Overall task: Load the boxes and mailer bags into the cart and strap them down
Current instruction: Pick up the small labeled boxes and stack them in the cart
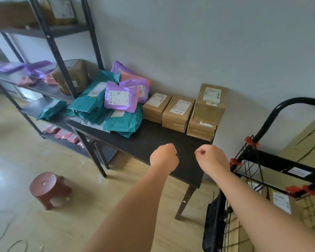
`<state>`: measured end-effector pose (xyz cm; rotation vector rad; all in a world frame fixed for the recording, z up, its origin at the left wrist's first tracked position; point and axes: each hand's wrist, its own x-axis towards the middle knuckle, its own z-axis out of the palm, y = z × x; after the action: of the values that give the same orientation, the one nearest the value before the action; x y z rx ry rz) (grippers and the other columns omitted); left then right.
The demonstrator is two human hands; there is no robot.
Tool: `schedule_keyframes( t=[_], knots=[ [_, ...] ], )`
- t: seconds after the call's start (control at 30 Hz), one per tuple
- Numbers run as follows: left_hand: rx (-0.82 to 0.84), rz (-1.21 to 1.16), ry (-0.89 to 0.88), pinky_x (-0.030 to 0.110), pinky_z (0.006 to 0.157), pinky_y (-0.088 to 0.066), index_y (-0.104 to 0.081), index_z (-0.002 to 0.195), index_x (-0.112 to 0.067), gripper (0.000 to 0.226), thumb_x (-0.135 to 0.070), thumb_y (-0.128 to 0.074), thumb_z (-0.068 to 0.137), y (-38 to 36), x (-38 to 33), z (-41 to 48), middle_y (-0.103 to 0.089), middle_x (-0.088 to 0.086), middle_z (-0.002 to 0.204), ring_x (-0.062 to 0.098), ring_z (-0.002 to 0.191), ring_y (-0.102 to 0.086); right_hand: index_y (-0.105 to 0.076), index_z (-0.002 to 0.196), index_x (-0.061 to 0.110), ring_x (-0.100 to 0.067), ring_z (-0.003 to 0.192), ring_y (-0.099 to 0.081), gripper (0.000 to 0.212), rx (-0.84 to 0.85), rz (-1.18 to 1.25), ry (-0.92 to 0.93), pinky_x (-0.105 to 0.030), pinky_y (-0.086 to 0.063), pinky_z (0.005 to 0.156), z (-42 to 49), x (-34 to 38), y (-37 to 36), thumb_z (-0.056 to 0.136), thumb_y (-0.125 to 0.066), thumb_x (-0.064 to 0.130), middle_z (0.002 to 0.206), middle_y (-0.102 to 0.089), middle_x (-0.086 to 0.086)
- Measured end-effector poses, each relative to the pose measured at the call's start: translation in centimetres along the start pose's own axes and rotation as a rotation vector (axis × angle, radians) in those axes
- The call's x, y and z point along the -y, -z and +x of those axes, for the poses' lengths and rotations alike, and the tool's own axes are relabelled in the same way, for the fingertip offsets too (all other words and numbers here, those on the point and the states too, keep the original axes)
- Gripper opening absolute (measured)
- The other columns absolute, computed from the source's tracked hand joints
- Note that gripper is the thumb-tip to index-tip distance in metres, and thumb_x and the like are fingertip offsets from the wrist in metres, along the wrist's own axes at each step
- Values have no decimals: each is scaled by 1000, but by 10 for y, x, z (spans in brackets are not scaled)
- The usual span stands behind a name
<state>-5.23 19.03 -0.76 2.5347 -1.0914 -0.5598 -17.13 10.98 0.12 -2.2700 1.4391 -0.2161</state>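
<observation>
Found left hand [165,154] and right hand [210,157] side by side above near edge of black table [153,144], each curled into a fist, gripping nothing and touching nothing. Located cardboard boxes [178,112] in a row along far right of table top: two single boxes, then a stack of two [207,106] at right end. Judged long axes of boxes to run roughly near-to-far. Placed boxes ahead of hands and well apart from them, across bare table top. Judged right hand nearer to stack, left hand nearer to mailer bags [124,124]. Recorded mailer bags heaped at far left of table, in purple, teal and pink, overlapping one another. Located wire cart [258,160] at right of table on near side, just beside right forearm. Noted at least one labelled box [282,200] already inside, and red clips [251,140] on frame. Judged coming move to be a forward reach, then a carry rightward into cart. Checked white shipping labels [180,107] on parcels in view: made out barcodes on topmost purple bag [119,98], found printing too small to read and no brand legible
</observation>
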Motion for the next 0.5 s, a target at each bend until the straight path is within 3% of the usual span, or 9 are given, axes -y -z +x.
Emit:
schedule_keyframes(
  t=[0.23, 0.5],
  knots=[
    [-10, 0, -34, 33, 77, -52, -57, 120, -22, 30, -13, -51, 93, 13, -17, 43, -63, 2, 107, 21, 91, -61, -71, 89, 23, -17, 78, -62, 24, -68, 36, -14, -26, -48, 61, 43, 13, 17, 98, -48, 22, 85, -67, 3],
    [-98, 83, -82, 32, 70, -51, -50, 122, -18, 30, -13, -53, 93, 30, -58, 138, -59, 1, 95, 18, 83, -59, -68, 90, 26, -12, 69, -61, 21, -333, 119, -2, -29, -52, 59, 138, 13, 40, 98, -48, 24, 80, -65, 9]
  ],
)
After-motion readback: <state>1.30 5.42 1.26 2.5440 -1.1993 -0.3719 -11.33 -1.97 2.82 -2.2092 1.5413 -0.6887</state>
